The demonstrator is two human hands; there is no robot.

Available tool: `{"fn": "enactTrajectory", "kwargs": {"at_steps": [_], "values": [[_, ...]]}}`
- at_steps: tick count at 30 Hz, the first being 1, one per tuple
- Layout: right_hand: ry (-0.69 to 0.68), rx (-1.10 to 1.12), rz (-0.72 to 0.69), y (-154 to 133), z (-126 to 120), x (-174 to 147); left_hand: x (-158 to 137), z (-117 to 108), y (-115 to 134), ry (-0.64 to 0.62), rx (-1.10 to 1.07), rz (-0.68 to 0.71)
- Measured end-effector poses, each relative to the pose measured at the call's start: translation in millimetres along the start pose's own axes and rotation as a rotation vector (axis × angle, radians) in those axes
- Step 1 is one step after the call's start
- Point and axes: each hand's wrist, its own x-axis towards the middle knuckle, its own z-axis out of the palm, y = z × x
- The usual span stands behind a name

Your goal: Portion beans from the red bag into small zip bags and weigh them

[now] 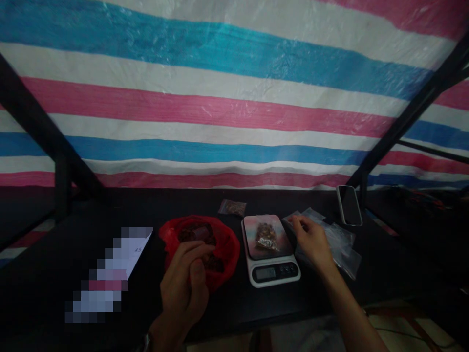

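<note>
My left hand (183, 283) is over the near left rim of a red plastic bag (229, 254), its fingers stretched forward and the thumb a little apart. Dark brown pieces (214, 264) fill the bag, with a small clear packet (200, 234) among them. To the right, a white digital scale (252, 276) carries a clear bag of brownish pieces (266, 237) on its plate. Just past the scale's right edge, my right hand (311, 239) has its fingertips closed on a clear plastic bag (291, 215). More flat clear bags (340, 244) lie spread under and beside that hand.
Behind the red bag lies a small filled zip bag (233, 208). A phone (350, 205) rests at the back right by a dark frame post. On the left is a partly blurred white sheet (134, 252). A striped plastic sheet (227, 107) hangs behind the black table (120, 210).
</note>
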Motion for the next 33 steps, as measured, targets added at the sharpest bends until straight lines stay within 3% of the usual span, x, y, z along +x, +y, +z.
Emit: {"fn": "enactTrajectory", "kwargs": {"at_steps": [11, 15, 20, 25, 27, 33], "values": [[-0.067, -0.112, -0.194, -4, 22, 16, -9, -16, -12, 0.014, 0.126, 0.006], [-0.12, -0.119, -0.203, -4, 24, 17, -10, -17, -13, 0.003, 0.133, 0.01], [-0.184, -0.082, -0.207, -5, 25, 16, -9, -13, 0, 0.028, 0.113, -0.019], [-0.208, 0.17, -0.226, -21, 20, 10, -16, -3, 26, -0.09, -0.02, 0.012], [-0.237, 0.307, -0.23, -36, 17, 4, -20, 3, 36, -0.111, -0.099, -0.095], [-0.281, 0.46, -0.296, -102, 30, -22, -16, 24, 56, -0.114, -0.452, -0.848]]}}
